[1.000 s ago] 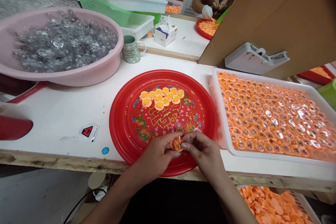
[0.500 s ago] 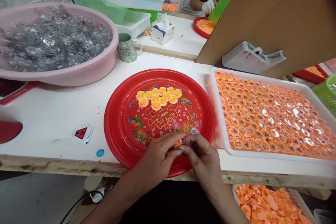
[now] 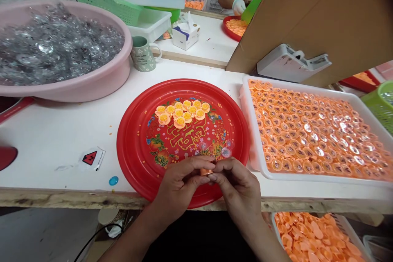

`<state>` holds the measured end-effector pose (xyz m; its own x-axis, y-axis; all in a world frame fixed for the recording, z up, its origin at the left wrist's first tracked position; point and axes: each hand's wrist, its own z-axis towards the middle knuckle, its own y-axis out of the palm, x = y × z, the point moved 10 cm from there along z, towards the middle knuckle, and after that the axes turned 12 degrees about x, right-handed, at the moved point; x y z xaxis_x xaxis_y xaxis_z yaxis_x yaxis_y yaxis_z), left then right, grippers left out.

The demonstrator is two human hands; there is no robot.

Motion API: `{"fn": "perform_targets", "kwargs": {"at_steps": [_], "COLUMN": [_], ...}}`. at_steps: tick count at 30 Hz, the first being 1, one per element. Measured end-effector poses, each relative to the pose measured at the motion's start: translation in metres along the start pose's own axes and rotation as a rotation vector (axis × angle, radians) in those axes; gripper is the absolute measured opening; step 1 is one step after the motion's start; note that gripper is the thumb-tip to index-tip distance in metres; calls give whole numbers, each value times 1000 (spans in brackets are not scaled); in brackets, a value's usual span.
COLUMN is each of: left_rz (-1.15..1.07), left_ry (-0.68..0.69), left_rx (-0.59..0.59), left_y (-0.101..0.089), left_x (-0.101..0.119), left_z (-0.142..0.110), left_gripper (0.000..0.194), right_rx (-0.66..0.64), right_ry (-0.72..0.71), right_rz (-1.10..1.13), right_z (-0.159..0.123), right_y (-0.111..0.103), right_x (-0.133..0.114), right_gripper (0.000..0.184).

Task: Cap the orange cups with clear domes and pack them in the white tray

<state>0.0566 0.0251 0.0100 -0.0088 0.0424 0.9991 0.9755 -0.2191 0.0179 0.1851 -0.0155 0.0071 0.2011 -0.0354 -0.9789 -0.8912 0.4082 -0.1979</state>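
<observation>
We log left hand (image 3: 178, 182), right hand (image 3: 241, 184) pinching a small orange plastic piece (image 3: 205, 172) (probably unfinished), glossy orange discs (image 3: 313, 139) apparently done.

Tabletop (image 3: 64, 131): white surface, rough wooden near edge (image 3: 76, 200). Round red tray (image 3: 130, 143) — patterned inside — lies in the middle, reaching the near edge. White rectangular tray (image 3: 307, 179) stands just to its right. Pink basin (image 3: 101, 84) at far left; green mug (image 3: 143, 55) just beside it, on its right. Left of the red tray, near side: small packet (image 3: 93, 158) with red triangle, then blue disc (image 3: 113, 180).
</observation>
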Motion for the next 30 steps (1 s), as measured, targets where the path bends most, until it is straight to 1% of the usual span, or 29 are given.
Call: {"fn": "perform_targets", "kwargs": {"at_steps": [1,3,6,10,11,13,15,17,19,22,24,25,26,27,28,29,30], "left_rz": [-4,4,10,-66,-91,-136,-158,-167,-170,-106,-32,16,79,159,266,392,511], "left_ry": [10,4,-52,-131,-154,-195,-218,-219,-226,-222,-198,-176,-143,-101,-40,28,91], "left_rx": [3,13,17,51,69,97,125,158,203,209,138,102,92,102,165,256,319], "left_y": [-1,-2,-2,-3,-4,-5,-4,-5,-6,-7,-6,-9,-17,-29,-48,-71,-91], "left_x": [1,1,-2,-11,-15,-20,-23,-24,-26,-31,-28,-24,-18,-10,1,12,21], "left_z": [0,1,3,4,4,2,1,0,-1,3,13,20,30,41,55,69,84], "left_gripper": [20,22,29,27,27,26,22,18,17,20,24,25,24,23,22,22,24], "right_rx": [1,19,40,26,12,0,49,117,133,56,-27,-68,-106,-132,-140,-123,-74], "right_ry": [-5,-60,-169,-183,-185,-201,-217,-180,-83,114,227,277,319,346,355,346,322], "right_rz": [2,-13,-81,-164,-180,-202,-207,-191,-138,-3,79,107,124,133,138,140,135], "right_z": [0,0,0,1,0,-2,-5,-6,-4,2,10,16,22,31,42,56,74], "right_y": [1,1,1,3,5,9,9,7,9,18,22,23,21,16,9,-3,-19], "right_x": [0,-3,-9,-7,-7,-9,-10,-6,7,28,34,34,33,30,27,22,19], "right_gripper": [8,7,15,28,28,21,14,11,11,18,24,27,30,32,34,35,36]}}
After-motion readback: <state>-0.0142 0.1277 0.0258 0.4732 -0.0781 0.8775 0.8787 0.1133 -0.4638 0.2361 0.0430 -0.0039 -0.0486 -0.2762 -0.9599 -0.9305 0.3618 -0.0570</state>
